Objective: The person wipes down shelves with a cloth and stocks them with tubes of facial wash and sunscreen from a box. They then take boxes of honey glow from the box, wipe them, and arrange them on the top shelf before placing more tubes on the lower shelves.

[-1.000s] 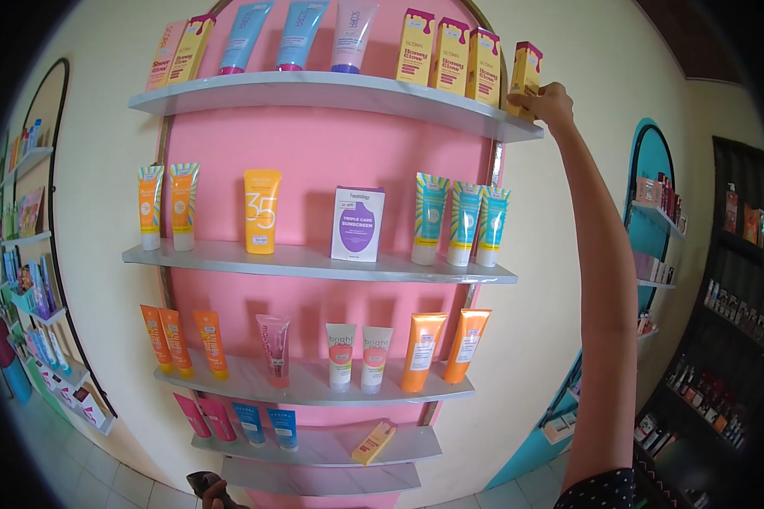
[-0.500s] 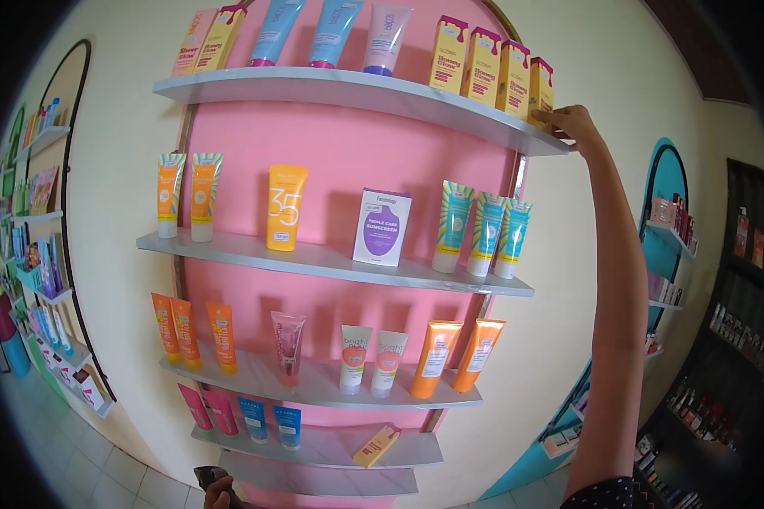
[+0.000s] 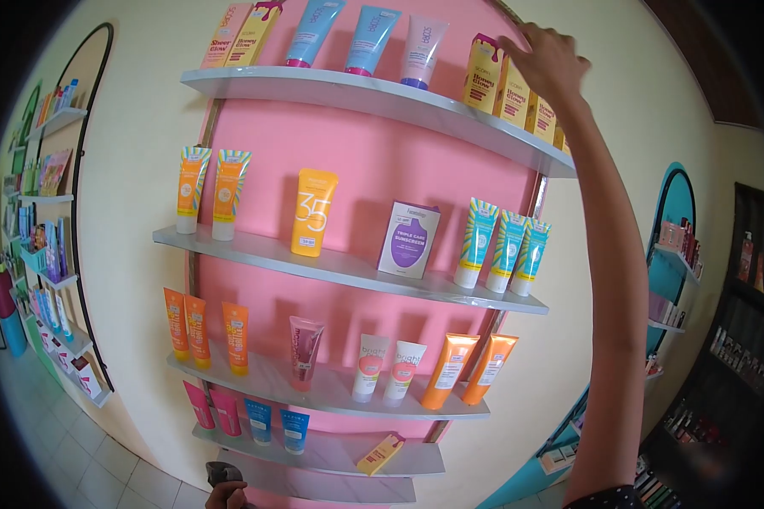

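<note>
My right hand (image 3: 552, 64) is raised over a row of yellow Honey Glow boxes (image 3: 483, 81) on the top shelf (image 3: 331, 92). Its fingers are spread, the tips close to the top of the second box (image 3: 512, 100). The hand and forearm partly cover the boxes at the right end. At the bottom edge, my left hand (image 3: 227, 495) is closed around a dark grey object (image 3: 222, 473), mostly cut off by the frame. Beside the boxes stand a lilac tube (image 3: 423, 53) and two blue tubes (image 3: 372, 41).
Lower shelves carry a 35 sunscreen tube (image 3: 315, 212), a Triple Care sunscreen box (image 3: 408, 240), teal tubes (image 3: 477, 243) and orange tubes (image 3: 450, 371). A yellow box (image 3: 381, 454) lies on its side low down. More stocked shelves stand left and right.
My right hand has left the rightmost Honey Glow box and moved up and left over the row, its fingers now spread. The view has shifted, moving the shelves slightly rightward in frame.
</note>
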`<state>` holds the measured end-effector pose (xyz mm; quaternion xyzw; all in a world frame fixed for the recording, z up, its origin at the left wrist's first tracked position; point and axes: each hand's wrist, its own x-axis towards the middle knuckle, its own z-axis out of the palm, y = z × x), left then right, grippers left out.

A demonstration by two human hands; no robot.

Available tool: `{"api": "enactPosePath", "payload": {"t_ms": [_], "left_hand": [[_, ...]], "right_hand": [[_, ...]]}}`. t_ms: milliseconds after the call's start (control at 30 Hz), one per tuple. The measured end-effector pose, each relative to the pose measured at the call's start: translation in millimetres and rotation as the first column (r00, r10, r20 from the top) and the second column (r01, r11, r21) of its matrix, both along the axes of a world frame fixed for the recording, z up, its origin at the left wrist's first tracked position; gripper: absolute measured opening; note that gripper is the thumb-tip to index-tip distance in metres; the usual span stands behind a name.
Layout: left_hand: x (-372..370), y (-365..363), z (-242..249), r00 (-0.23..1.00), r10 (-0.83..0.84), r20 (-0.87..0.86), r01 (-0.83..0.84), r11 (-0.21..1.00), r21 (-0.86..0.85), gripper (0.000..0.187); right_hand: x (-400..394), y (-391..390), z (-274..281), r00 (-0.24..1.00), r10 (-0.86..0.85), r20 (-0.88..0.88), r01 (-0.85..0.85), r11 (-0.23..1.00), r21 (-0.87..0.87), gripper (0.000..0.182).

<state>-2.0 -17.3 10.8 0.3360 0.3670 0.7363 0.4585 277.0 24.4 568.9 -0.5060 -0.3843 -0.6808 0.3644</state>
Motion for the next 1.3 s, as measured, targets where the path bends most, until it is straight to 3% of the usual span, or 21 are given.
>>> {"api": "enactPosePath", "payload": {"t_ms": [67,200,267,500,567,700,800,867,1000,1067,1300], "left_hand": [[-3,-4,11,0.995,0.028,-0.093,-0.030,0.999,-0.030,0.015],[-14,4,-12,0.996,0.052,-0.067,-0.050,0.998,0.024,0.015],[-15,5,-22,0.994,0.010,0.106,-0.007,0.999,-0.032,0.015],[-22,8,-14,0.996,-0.007,0.090,0.016,0.996,-0.093,0.014],[-24,12,-16,0.996,0.016,0.082,-0.006,0.992,-0.130,0.015],[-22,19,-27,0.992,0.022,0.122,-0.007,0.993,-0.119,0.015],[-23,23,-36,0.987,-0.012,0.160,0.026,0.996,-0.084,0.015],[-22,26,-41,0.989,0.001,0.150,0.012,0.996,-0.084,0.016],[-20,22,-34,0.985,0.015,0.172,0.003,0.994,-0.107,0.016],[-21,16,-24,0.982,-0.012,0.188,0.038,0.990,-0.136,0.016],[-24,12,-13,0.983,0.001,0.183,0.023,0.991,-0.134,0.015]], "right_hand": [[-7,24,17,0.995,-0.103,-0.013,0.101,0.989,-0.108,0.045],[-17,44,30,0.966,-0.254,-0.047,0.239,0.947,-0.214,0.047],[-29,38,31,0.965,-0.236,-0.115,0.176,0.906,-0.385,0.047],[-32,52,34,0.989,-0.117,-0.094,0.102,0.983,-0.150,0.051],[-35,49,36,0.954,-0.252,-0.164,0.202,0.941,-0.273,0.050],[-38,49,40,0.931,-0.297,-0.211,0.210,0.911,-0.355,0.051],[-35,57,42,0.968,-0.174,-0.181,0.110,0.942,-0.318,0.049],[-32,63,47,0.985,-0.016,-0.171,-0.048,0.930,-0.364,0.048],[-29,73,48,0.981,0.061,-0.185,-0.123,0.932,-0.341,0.048],[-29,76,47,0.941,0.168,-0.294,-0.251,0.928,-0.275,0.048],[-31,84,45,0.950,0.141,-0.280,-0.211,0.948,-0.238,0.047]]}}
